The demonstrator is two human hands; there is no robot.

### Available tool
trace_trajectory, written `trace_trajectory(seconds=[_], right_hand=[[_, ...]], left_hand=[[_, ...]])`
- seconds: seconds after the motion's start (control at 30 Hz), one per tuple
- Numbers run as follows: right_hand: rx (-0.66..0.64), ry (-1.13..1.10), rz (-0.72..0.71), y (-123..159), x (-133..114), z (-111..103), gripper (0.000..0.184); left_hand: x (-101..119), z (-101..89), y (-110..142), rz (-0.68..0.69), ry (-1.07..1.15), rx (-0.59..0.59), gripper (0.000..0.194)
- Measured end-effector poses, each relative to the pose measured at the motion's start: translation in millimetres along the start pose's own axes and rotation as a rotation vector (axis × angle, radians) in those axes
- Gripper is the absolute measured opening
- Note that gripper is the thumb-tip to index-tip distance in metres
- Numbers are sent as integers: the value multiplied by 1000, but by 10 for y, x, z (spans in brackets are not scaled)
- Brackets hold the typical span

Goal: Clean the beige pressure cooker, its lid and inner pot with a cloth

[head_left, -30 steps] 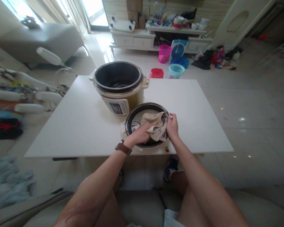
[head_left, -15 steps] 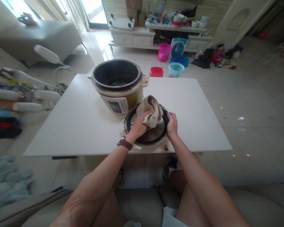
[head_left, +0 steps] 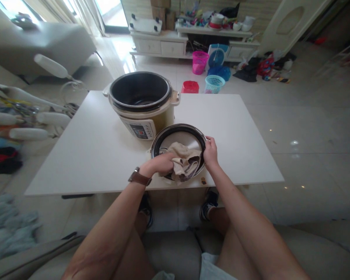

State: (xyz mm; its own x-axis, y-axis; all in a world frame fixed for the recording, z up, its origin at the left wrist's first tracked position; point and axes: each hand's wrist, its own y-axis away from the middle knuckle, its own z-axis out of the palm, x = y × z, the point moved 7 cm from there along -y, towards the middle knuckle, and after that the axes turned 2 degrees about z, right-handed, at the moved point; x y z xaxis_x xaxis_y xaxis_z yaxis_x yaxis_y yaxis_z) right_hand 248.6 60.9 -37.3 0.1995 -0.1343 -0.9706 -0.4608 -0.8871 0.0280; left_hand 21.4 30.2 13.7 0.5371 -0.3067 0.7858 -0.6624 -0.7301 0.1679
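Note:
My left hand (head_left: 162, 162), with a brown-strapped watch at the wrist, is closed on a beige cloth (head_left: 183, 159) with dark patches. The cloth lies bunched against the inner face of a round pressure cooker lid (head_left: 177, 132), which has a black rim and a metallic middle. My right hand (head_left: 210, 152) grips the lid's right edge, fingers wrapped round it. The lid is at the table's near edge, inner side up. Behind it and to the left stands the pressure cooker (head_left: 141, 109), lidless, its dark inside showing and its control panel facing me.
The white table (head_left: 236, 132) carries the cooker and lid. A small dark sticker-like spot (head_left: 203, 181) is near its front edge. Beyond stand a red stool-like item (head_left: 190, 87), a light blue basket (head_left: 214, 83) and a pink basket (head_left: 200, 62). A white rack with padded arms (head_left: 51, 66) is at left.
My left hand has moved the cloth from the lid's upper part down to its near side. The lid's far side shows more now. My right hand keeps its grip on the rim.

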Motion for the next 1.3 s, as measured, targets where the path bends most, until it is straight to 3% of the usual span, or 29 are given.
trace_trajectory(seconds=[0.1,0.17,0.27,0.33,0.4,0.47,0.53,0.6,0.7,0.83,1.03,1.1,1.3], right_hand=[[7,6,-7,-2,-27,7,33],[10,18,-3,-4,-36,4,33],[6,39,-5,-1,-49,-4,34],[-3,47,-4,3,-51,-6,35],[-8,49,-3,6,-51,-8,36],[-3,51,-8,8,-57,-12,36],[4,54,-21,12,-70,-16,35],[4,54,-30,18,-80,-17,35],[-6,47,-59,31,-102,-12,36],[-7,46,-88,32,-113,2,37],[24,40,-65,26,-87,0,37],[15,51,-74,31,-94,-2,37],[15,33,-29,23,-63,-16,36]], left_hand=[[-101,-192,97,41,232,89,29],[-167,-425,150,90,329,326,27],[-192,-744,313,192,324,774,35],[-130,-812,407,235,199,942,43],[-48,-721,360,236,22,850,52],[-55,-500,226,167,-136,594,60],[-180,-257,123,31,-242,372,67],[-318,-79,77,-94,-304,272,71],[-343,78,57,-135,-353,285,69],[-106,222,77,-128,-398,358,58],[200,413,96,-260,-346,258,57],[208,403,88,-267,-234,270,58],[99,160,-34,-57,358,463,45]])
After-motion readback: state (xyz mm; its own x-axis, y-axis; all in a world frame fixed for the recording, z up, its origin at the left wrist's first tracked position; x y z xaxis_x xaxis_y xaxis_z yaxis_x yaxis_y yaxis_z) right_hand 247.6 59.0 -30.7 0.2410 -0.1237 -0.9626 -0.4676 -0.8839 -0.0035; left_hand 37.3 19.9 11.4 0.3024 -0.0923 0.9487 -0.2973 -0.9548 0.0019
